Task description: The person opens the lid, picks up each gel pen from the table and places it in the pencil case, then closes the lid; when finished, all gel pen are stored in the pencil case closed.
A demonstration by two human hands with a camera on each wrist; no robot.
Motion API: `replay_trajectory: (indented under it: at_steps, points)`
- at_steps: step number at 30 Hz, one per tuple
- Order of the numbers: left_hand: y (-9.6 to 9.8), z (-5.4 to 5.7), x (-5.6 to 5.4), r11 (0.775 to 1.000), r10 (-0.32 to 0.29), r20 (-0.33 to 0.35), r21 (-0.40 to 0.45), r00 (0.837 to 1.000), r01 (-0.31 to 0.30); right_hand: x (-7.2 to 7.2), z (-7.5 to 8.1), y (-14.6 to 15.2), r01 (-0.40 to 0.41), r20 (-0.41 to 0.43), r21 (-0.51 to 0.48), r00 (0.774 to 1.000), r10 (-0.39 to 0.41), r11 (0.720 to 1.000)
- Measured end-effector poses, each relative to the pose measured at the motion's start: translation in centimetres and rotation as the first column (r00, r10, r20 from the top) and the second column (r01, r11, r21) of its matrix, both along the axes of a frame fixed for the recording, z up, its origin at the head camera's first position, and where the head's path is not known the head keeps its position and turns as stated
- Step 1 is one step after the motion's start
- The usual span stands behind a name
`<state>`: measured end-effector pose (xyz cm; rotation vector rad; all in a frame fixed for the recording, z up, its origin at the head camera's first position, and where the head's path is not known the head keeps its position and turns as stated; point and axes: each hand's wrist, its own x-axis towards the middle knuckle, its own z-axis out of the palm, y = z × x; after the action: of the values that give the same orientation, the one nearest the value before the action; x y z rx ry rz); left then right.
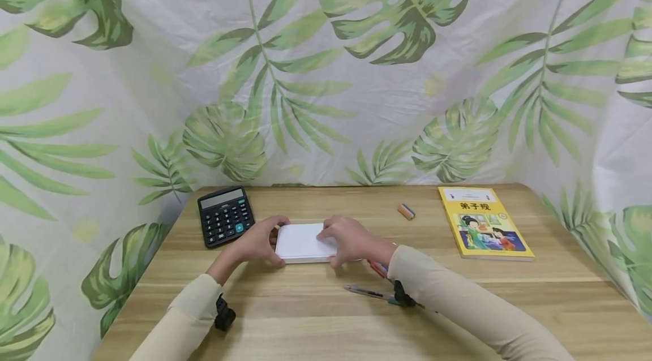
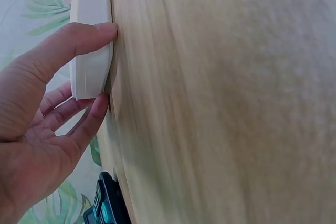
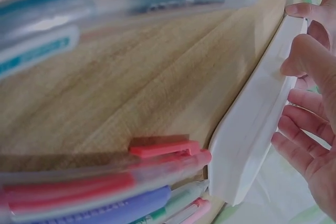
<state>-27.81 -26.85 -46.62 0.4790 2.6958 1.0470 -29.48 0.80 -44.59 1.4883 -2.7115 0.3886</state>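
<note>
A flat white rectangular box [image 1: 300,241] with rounded corners lies on the wooden table in front of me. My left hand [image 1: 261,242] grips its left end; in the left wrist view the thumb is along the near side of the box [image 2: 90,72], with fingers curled round the end. Farther right, my right hand [image 1: 351,241] holds the box with its thumb at the near side and a finger on the top. In the right wrist view, that hand's other fingers are at the far side of the box [image 3: 247,119].
A black calculator [image 1: 226,216] lies left of the box. Near the right forearm are a grey-and-teal pen [image 1: 370,293], a red pen [image 3: 168,169] and a purple pen [image 3: 121,205]. Farther right lie a small orange-and-blue eraser-like block [image 1: 406,211] and a yellow book [image 1: 484,224].
</note>
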Motion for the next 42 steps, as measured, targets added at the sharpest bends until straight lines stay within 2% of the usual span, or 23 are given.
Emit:
replay_trajectory:
  at_steps: [10,17,22,27,34,38,42]
  points:
    - [0.0,0.2,-0.2,0.999,-0.025,-0.031,-0.021,0.999,0.024,-0.1,0.4,-0.3,0.028,0.024,0.050,0.999,-0.030,0.998]
    - [-0.1,0.2,-0.2,1.000,-0.018,-0.029,-0.020,0.999,0.017,-0.8,0.6,-0.1,-0.029,0.004,0.006,1.000,0.029,1.000]
    - [0.1,0.1,-0.3,1.000,-0.020,-0.015,0.002,1.000,0.020,-1.1,1.0,0.5,-0.038,0.090,-0.023,0.995,0.040,0.999]
    - [0.1,0.1,-0.4,1.000,-0.006,0.015,0.018,1.000,0.006,-1.4,1.7,1.0,-0.019,0.222,-0.087,0.974,0.038,0.996]
    - [0.0,0.0,-0.4,0.998,-0.017,0.040,0.063,0.999,0.014,-2.0,1.7,1.6,-0.026,0.279,-0.202,0.957,0.083,0.979]
    - [-0.1,-0.2,-0.4,0.996,-0.025,0.043,0.084,0.999,0.021,-2.1,2.0,2.1,0.032,0.354,-0.241,0.934,0.057,0.970]
    - [-0.3,-0.5,-0.1,0.994,-0.027,0.038,0.110,0.999,0.023,-2.3,2.2,2.5,0.077,0.379,-0.285,0.925,0.039,0.955]
